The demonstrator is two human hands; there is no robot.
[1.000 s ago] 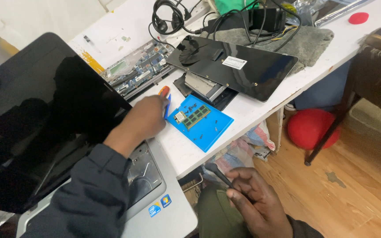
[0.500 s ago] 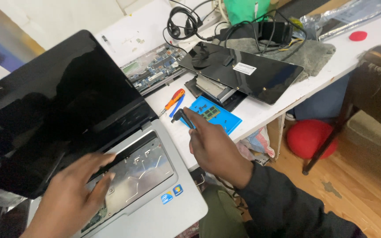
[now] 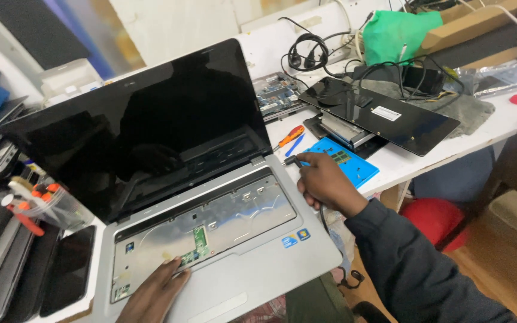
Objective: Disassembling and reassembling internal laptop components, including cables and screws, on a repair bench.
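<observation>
A: Where do the hands sit?

B: The left hand [image 3: 154,293] lies flat and loose on the palm rest of the open silver laptop [image 3: 210,239], its fingertips reaching the lower edge of the bare keyboard bay [image 3: 210,224]; it grips nothing. The right hand [image 3: 324,182] is curled just off the laptop's right edge, fingers pinched on a small dark tool [image 3: 290,160] whose tip pokes out toward the hinge corner.

A: And the laptop itself?

B: It stands on the white table [image 3: 486,128] in front of the person, lid up, screen black; the keyboard is out, so the metal tray with a small green strip shows.

A: What lies near the right hand?

B: A blue mat [image 3: 354,167] just behind the knuckles, holding a green memory stick [image 3: 339,157]; an orange-handled screwdriver [image 3: 288,136] and a blue pen-like tool [image 3: 294,145] beside it; further back a black flat panel [image 3: 384,116] lies across a drive.

A: On the left?

B: A clear tub of red-handled tools [image 3: 43,200]; stacked laptops beside it.
</observation>
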